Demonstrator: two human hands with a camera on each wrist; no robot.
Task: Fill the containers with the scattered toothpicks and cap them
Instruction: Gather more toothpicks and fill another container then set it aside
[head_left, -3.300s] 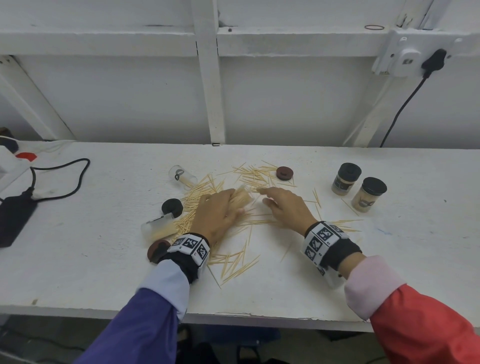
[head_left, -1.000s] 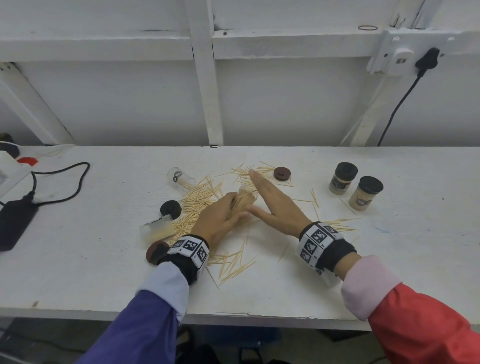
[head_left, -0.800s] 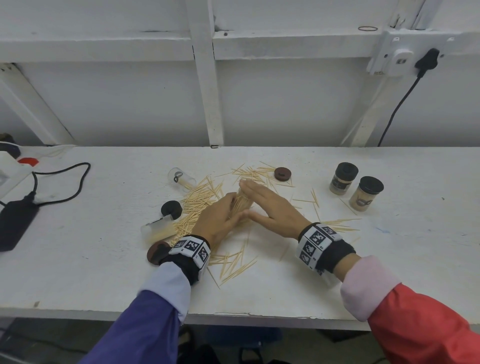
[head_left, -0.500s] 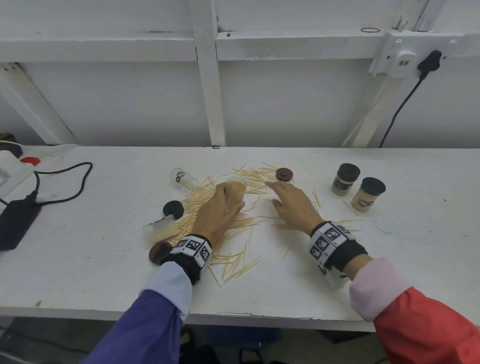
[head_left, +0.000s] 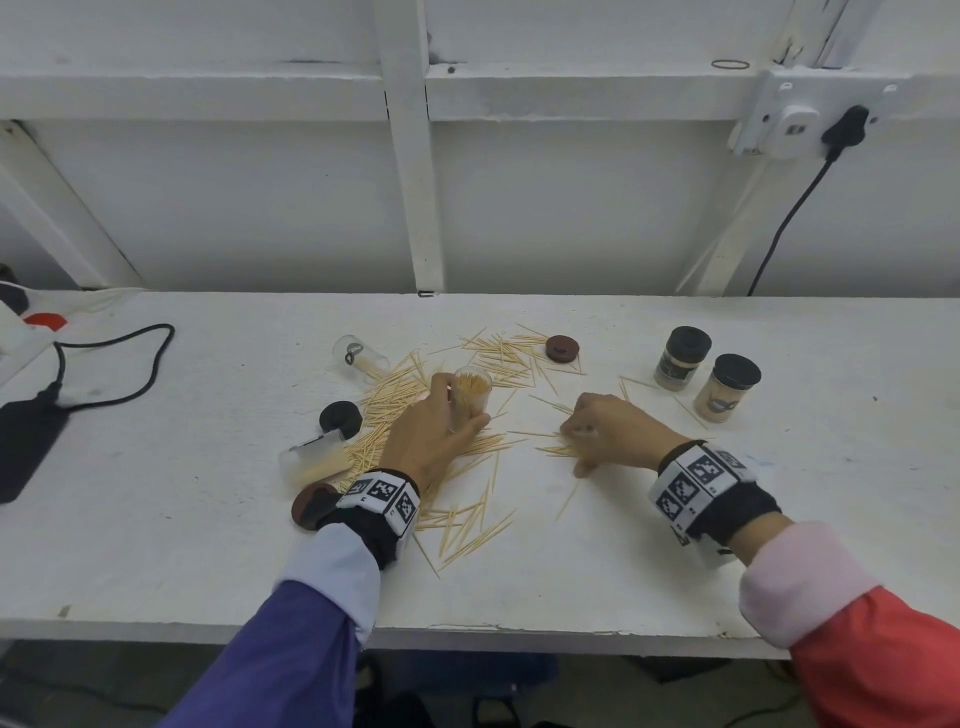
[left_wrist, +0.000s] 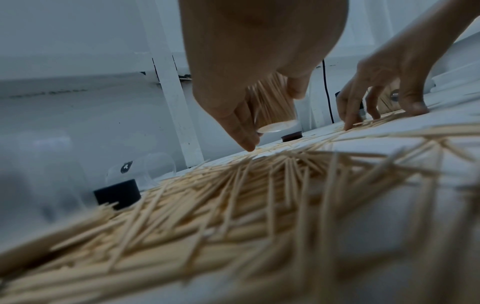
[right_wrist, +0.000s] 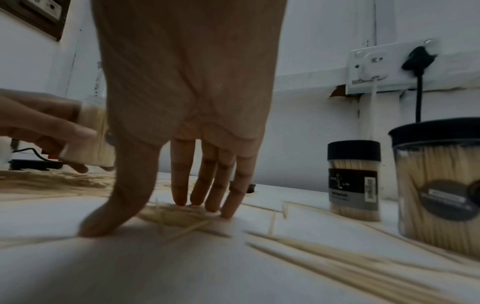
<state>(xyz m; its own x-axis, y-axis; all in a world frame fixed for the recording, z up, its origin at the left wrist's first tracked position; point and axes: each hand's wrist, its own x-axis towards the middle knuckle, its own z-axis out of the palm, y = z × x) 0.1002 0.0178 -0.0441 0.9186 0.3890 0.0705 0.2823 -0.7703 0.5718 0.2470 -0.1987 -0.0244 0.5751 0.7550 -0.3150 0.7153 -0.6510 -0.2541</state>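
Nearest the table (head_left: 156, 545) edge: loose toothpicks (head_left: 467, 525) fanned out just ahead of the left wrist, plus a brown cap (head_left: 310, 505) touching the wristband. Right hand (head_left: 613, 434) planted palm-down a bit further in, fingers (right_wrist: 207, 185) straight and pressed together, thumb splayed, tips raking a little clump of toothpicks. Left hand (head_left: 431, 434) curled round an open, nearly full container (head_left: 471, 392), held tilted just above the main pile. Beyond: black cap (head_left: 340, 418), two clear containers lying down, another brown cap (head_left: 562, 347). Far right: two capped full containers (head_left: 727, 392) standing upright side by side.
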